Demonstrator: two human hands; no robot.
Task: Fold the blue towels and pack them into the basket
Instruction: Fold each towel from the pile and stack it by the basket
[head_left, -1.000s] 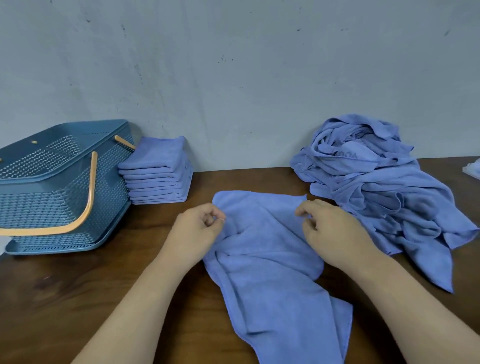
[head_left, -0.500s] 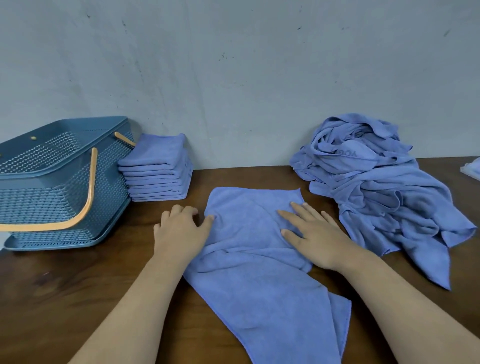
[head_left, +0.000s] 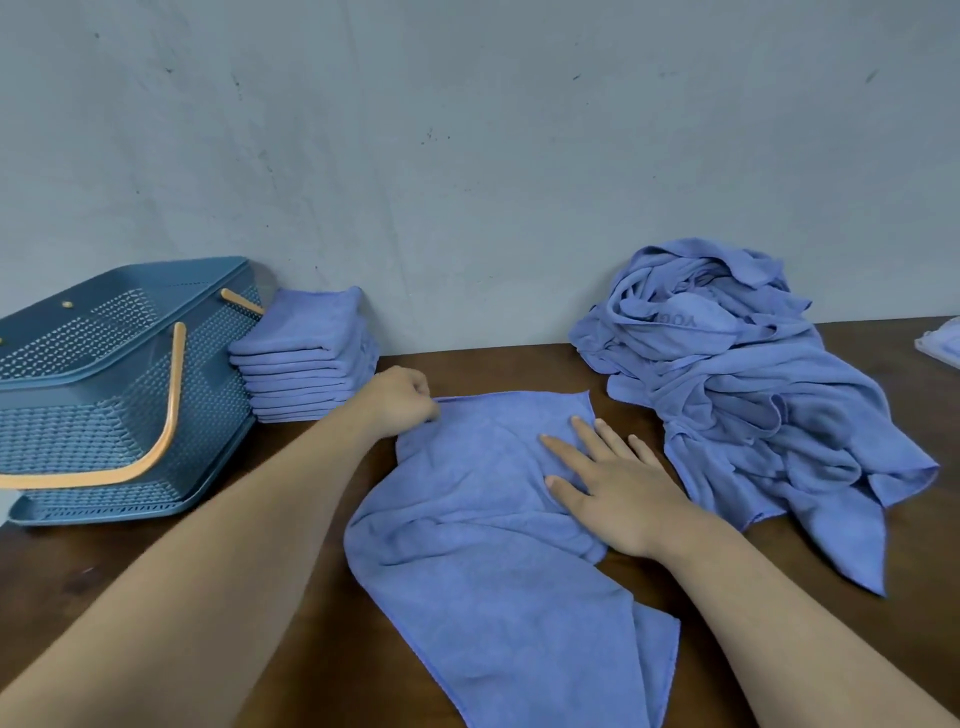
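Working towel: a blue microfibre towel (head_left: 493, 545) lies partly spread on the dark brown wooden table (head_left: 78, 561), in front of the person, between the two forearms. Its far edge is straight, and its near part is rumpled and trails toward the near edge of the table.
Left hand: the left hand (head_left: 400, 397) is clenched at the towel's far left corner and grips the cloth there.
Right hand: the right hand (head_left: 618, 488) lies flat on the towel's right half, with its fingers straight and spread, pressing the cloth to the table.
Basket: a dark blue perforated plastic basket (head_left: 104, 364) with curved orange handles (head_left: 156, 447) stands tilted at the far left of the table, well apart from the working towel. Its inside cannot be made out.
Folded stack: a neat stack of folded blue towels (head_left: 311, 364) sits just beside the basket's right side, against the grey wall (head_left: 467, 156).
Unfolded heap: a crumpled heap of blue towels (head_left: 753, 405) lies at the far right, near the right hand. One loose corner reaches toward the near side.
Right edge: a pale object (head_left: 940, 343) is cut off by the frame, and what it is cannot be told.
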